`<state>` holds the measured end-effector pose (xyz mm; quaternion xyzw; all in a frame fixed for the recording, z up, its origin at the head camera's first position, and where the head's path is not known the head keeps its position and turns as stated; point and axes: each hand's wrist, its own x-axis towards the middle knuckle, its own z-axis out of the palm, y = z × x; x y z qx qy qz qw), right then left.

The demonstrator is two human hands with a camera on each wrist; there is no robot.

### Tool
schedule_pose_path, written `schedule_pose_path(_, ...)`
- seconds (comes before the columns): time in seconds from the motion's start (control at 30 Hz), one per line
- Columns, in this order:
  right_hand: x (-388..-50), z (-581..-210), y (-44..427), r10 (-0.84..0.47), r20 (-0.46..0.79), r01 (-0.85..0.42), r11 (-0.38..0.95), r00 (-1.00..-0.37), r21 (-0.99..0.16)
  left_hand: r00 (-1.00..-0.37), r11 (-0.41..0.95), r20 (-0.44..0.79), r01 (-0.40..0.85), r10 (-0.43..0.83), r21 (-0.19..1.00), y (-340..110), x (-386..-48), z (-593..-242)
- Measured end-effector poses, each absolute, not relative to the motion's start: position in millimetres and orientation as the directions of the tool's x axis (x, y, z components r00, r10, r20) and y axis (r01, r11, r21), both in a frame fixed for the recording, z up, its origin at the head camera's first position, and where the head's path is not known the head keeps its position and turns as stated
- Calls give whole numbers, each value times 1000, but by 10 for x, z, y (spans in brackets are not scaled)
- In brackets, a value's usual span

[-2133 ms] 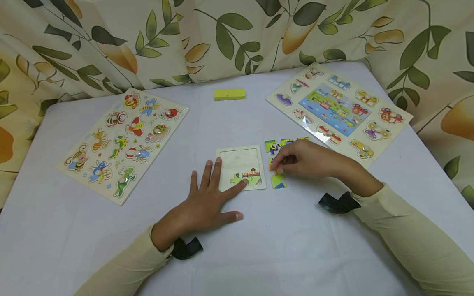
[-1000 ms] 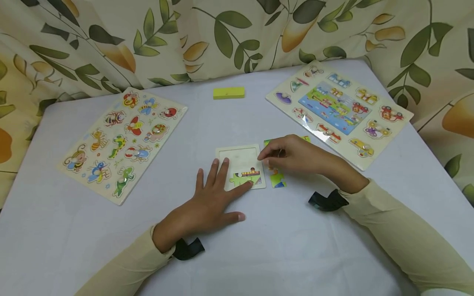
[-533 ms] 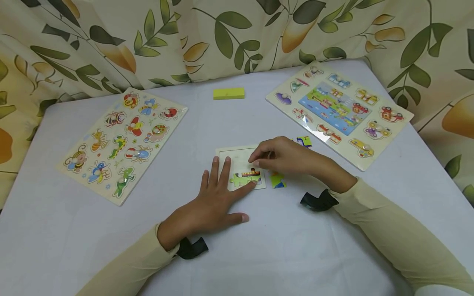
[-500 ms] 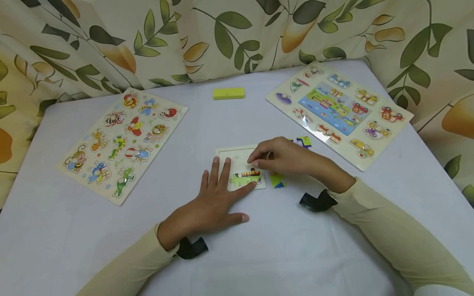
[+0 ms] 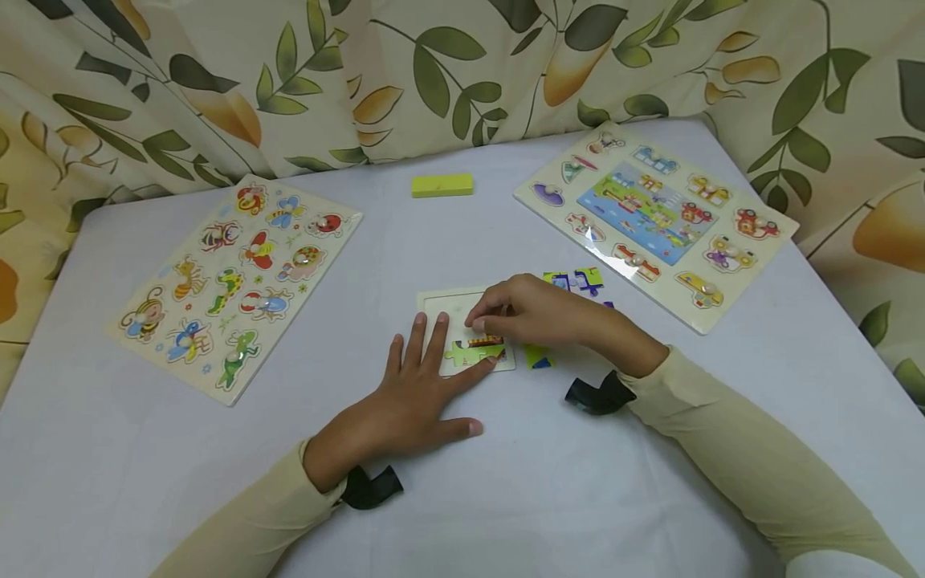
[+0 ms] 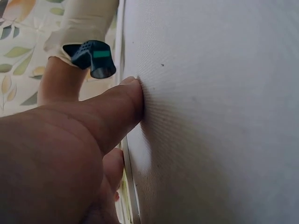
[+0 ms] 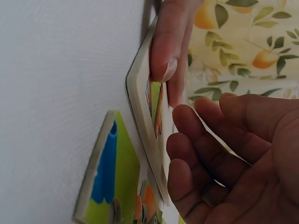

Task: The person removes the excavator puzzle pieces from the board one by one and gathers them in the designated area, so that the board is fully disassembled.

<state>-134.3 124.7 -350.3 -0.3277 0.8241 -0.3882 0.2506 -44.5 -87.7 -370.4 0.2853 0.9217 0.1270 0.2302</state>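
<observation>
In the head view my left hand [image 5: 408, 393] lies flat with spread fingers, fingertips on the small puzzle tray [image 5: 433, 299]. Its index fingertip rests on the joined green pieces [image 5: 466, 353] in the tray's lower part. Thumb and index finger of my right hand [image 5: 538, 313] come together over the tray's middle, pinching what seems a puzzle piece almost wholly hidden by the fingers. The right wrist view shows that hand's other fingers loosely curled beside the tray. Loose pieces [image 5: 588, 280] lie right of the tray, partly covered by my right hand; one green-and-blue piece [image 5: 539, 358] is nearest me.
An insect peg board [image 5: 231, 281] lies at the left and a vehicle peg board [image 5: 654, 217] at the back right. A yellow-green block [image 5: 442, 185] sits near the far edge of the white-covered table [image 5: 491, 506]. Behind hangs a leaf-print curtain [image 5: 303, 96].
My right hand has moved left from the loose pieces to above the tray, its fingertips pinched. My left hand has shifted slightly right, still pressing on the tray.
</observation>
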Motion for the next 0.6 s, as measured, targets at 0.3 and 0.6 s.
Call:
schedule_pose_path(0.3,-1342,-3529,1200,-778,-173,-367,464,-604,-806,-728,807,-358,478,585,346,-869,-452,-3684)
schedule_pose_path(0.6,-1330,-3523,1150,-778,-197,-346,471,-597,-812,-725,803,-353,488,591,342,-871,-448,-3697)
